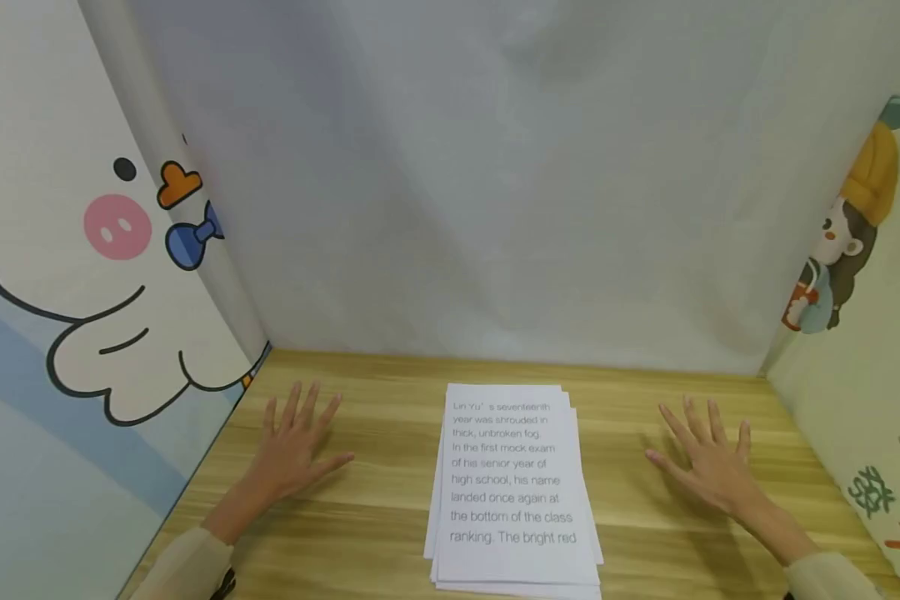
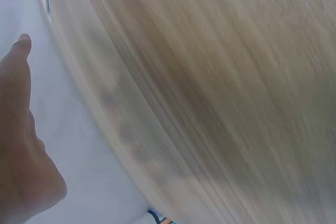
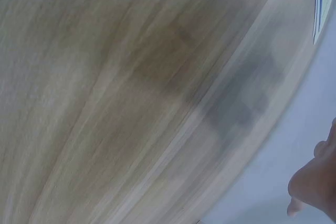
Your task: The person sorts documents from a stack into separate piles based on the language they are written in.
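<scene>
A loose stack of white printed sheets (image 1: 513, 475) lies in the middle of the wooden table, large text on the top page and lower sheets poking out at the edges. To its left, my left hand (image 1: 288, 458) is spread palm down over the wood, holding nothing. On the other side my right hand (image 1: 712, 467) hovers with fingers fanned out, its shadow falling on the table. The left wrist view catches part of the left hand (image 2: 23, 145) at its edge; the right wrist view shows a bit of the right hand (image 3: 317, 179).
The wooden table (image 1: 367, 533) ends at a pale back curtain (image 1: 510, 208). A panel with a cartoon drawing (image 1: 67, 275) stands at the left, and a cream panel with a cartoon figure (image 1: 840, 242) at the right.
</scene>
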